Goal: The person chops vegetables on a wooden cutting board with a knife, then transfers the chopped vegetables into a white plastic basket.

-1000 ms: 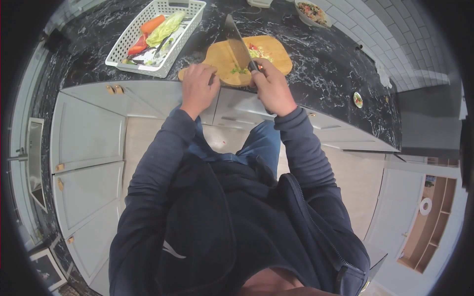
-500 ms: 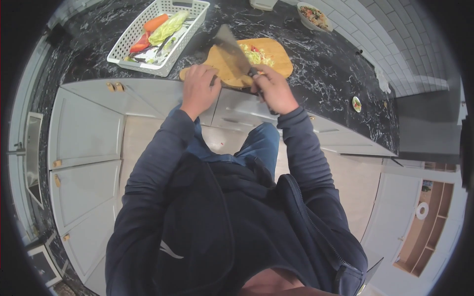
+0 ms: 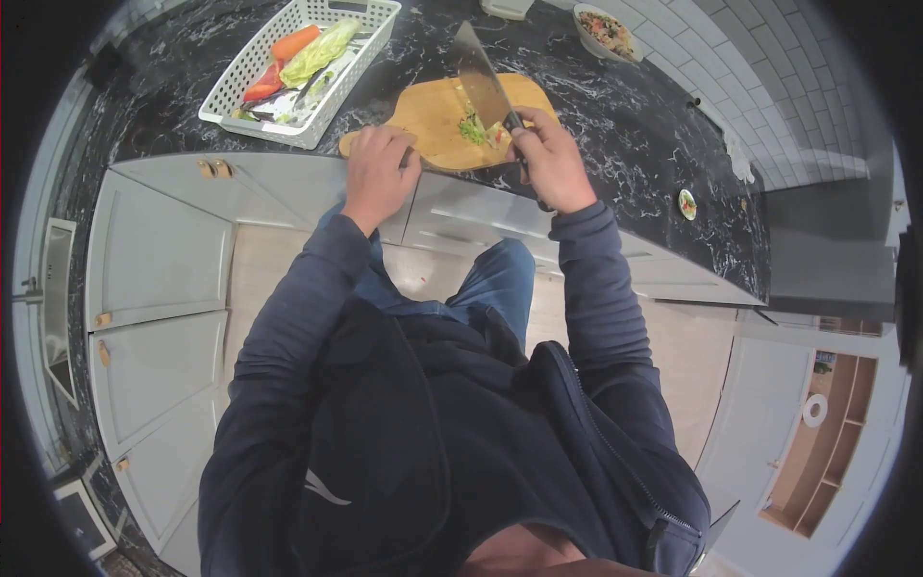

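My right hand (image 3: 553, 165) is closed around the dark handle of a wide-bladed kitchen knife (image 3: 484, 85). Its blade points away from me over the wooden cutting board (image 3: 428, 108). Chopped vegetables (image 3: 470, 129), green with bits of red, lie on the board just left of the blade, and a few pale pieces show near the knife handle. At the board's near left end, my left hand (image 3: 381, 178) has its fingers curled over the board's handle, holding it on the dark counter.
Left of the board stands a white perforated basket (image 3: 317, 125) with a carrot (image 3: 295, 42), a lettuce head (image 3: 322, 53) and red pepper (image 3: 262, 85). A bowl of mixed food (image 3: 608, 35) sits at the back right. A small dish (image 3: 686, 205) lies near the counter's right side.
The knife has moved right across the board. Its blade was left of the chopped vegetables; now the green pile shows on the blade's left. My left hand stays at the board's handle.
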Available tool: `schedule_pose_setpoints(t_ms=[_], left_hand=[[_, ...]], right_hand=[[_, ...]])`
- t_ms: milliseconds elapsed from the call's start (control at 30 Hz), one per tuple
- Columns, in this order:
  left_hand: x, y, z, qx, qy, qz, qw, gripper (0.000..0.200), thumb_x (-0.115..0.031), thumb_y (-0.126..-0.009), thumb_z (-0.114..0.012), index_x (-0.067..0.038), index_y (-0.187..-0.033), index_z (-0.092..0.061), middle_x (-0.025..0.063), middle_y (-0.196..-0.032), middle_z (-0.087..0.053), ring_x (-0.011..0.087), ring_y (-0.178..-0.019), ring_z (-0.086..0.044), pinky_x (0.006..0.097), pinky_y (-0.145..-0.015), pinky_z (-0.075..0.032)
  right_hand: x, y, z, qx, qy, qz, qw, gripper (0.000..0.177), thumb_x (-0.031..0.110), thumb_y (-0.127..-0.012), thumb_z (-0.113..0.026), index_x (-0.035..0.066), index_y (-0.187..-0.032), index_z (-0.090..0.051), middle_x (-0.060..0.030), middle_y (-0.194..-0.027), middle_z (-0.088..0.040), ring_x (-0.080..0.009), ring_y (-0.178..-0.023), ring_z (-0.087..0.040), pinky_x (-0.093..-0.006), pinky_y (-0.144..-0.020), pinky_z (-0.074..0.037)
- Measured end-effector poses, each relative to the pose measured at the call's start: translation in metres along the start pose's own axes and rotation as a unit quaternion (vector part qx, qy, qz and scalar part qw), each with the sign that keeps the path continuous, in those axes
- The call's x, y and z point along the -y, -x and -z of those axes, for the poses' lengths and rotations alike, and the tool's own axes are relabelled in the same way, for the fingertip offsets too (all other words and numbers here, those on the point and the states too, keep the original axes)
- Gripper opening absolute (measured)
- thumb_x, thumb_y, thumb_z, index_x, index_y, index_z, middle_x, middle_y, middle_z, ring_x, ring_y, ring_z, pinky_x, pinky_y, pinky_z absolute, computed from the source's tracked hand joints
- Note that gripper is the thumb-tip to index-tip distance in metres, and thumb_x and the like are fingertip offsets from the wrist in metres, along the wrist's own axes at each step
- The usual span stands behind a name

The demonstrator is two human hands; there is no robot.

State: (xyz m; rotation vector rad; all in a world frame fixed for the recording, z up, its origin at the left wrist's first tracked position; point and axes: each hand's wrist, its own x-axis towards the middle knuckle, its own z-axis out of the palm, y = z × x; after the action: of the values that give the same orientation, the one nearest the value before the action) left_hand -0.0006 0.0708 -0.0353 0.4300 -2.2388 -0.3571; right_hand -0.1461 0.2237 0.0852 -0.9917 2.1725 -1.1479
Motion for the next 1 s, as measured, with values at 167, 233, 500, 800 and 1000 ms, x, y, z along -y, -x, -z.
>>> schedule_pose_setpoints(t_ms=[167,233,500,800,1000], left_hand=[[0.000,-0.001,0.002,0.004,0.003,0.001,1.000,0.012,-0.012,-0.080,-0.051,-0.006,-0.082,-0.062,0.0051,-0.086,-0.058,0.0246,-0.078,-0.049,0.0359,-0.070,-0.041],[0.000,0.002,0.002,0.010,0.002,0.004,1.000,0.013,-0.012,-0.080,-0.052,-0.006,-0.083,-0.062,0.0053,-0.087,-0.058,0.0246,-0.079,-0.049,0.0361,-0.071,-0.041],[0.000,0.002,-0.001,-0.006,0.009,0.003,1.000,0.011,-0.012,-0.079,-0.052,-0.007,-0.080,-0.062,0.0035,-0.087,-0.058,0.0252,-0.078,-0.047,0.0365,-0.069,-0.041],[-0.001,0.001,0.002,0.010,0.011,0.004,1.000,0.013,-0.013,-0.081,-0.051,-0.005,-0.081,-0.062,0.0052,-0.087,-0.059,0.0255,-0.080,-0.048,0.0365,-0.070,-0.041],[-0.001,0.004,0.004,0.007,0.009,-0.008,1.000,0.012,-0.012,-0.081,-0.052,-0.005,-0.081,-0.062,0.0052,-0.088,-0.058,0.0246,-0.080,-0.048,0.0354,-0.070,-0.042]], right_hand=[[-0.015,-0.009,-0.008,0.008,0.020,0.015,1.000,0.031,0.021,-0.086,-0.040,0.007,-0.111,-0.053,-0.0006,-0.068,-0.055,-0.0112,-0.044,-0.041,-0.0247,-0.045,-0.035],[-0.009,-0.005,-0.005,0.004,0.021,0.017,1.000,0.032,0.021,-0.086,-0.040,0.007,-0.112,-0.052,-0.0012,-0.068,-0.055,-0.0118,-0.045,-0.041,-0.0253,-0.047,-0.036],[-0.015,-0.001,-0.013,0.013,0.025,0.018,0.999,0.032,0.019,-0.084,-0.040,0.007,-0.111,-0.053,-0.0010,-0.065,-0.054,-0.0123,-0.046,-0.042,-0.0258,-0.048,-0.036],[-0.008,0.009,-0.012,0.028,0.031,0.008,0.999,0.036,0.018,-0.084,-0.039,0.006,-0.116,-0.051,-0.0030,-0.068,-0.055,-0.0133,-0.057,-0.046,-0.0253,-0.048,-0.042],[-0.006,0.009,-0.007,0.032,-0.003,-0.019,0.999,0.031,0.018,-0.086,-0.040,0.005,-0.112,-0.052,-0.0030,-0.068,-0.054,-0.0131,-0.052,-0.044,-0.0245,-0.047,-0.038]])
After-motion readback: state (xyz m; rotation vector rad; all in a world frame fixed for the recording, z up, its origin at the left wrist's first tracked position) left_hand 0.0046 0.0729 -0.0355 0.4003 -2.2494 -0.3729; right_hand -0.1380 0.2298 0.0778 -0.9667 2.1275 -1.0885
